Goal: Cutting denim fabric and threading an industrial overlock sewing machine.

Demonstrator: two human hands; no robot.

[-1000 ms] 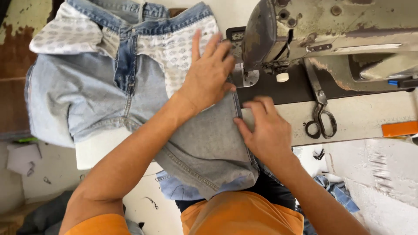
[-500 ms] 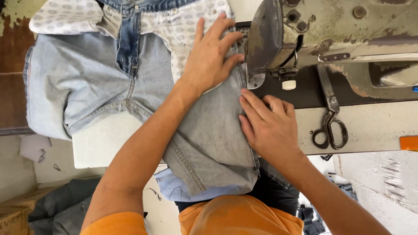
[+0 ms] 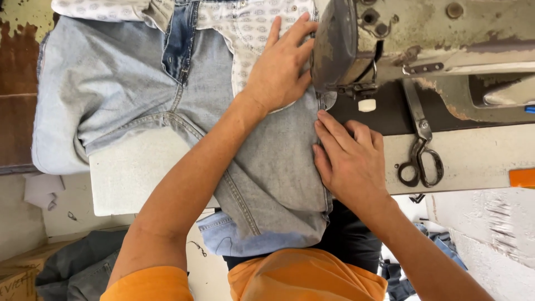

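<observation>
light denim jeans [image 3: 273,167] lie turned inside out across sewing table [image 3: 134,178], long axis running from person's lap up toward machine head [image 3: 345,50]. left hand [image 3: 278,69] flat, fingers spread, pressing printed pocket lining [image 3: 245,33] just left of needle area. right hand [image 3: 348,159] flat on side seam, fingertips pinning fabric edge toward presser foot; neither hand clenched. right hand nearer seam edge. scissors [image 3: 421,161] rest on table right of right hand, apart from it.
</observation>
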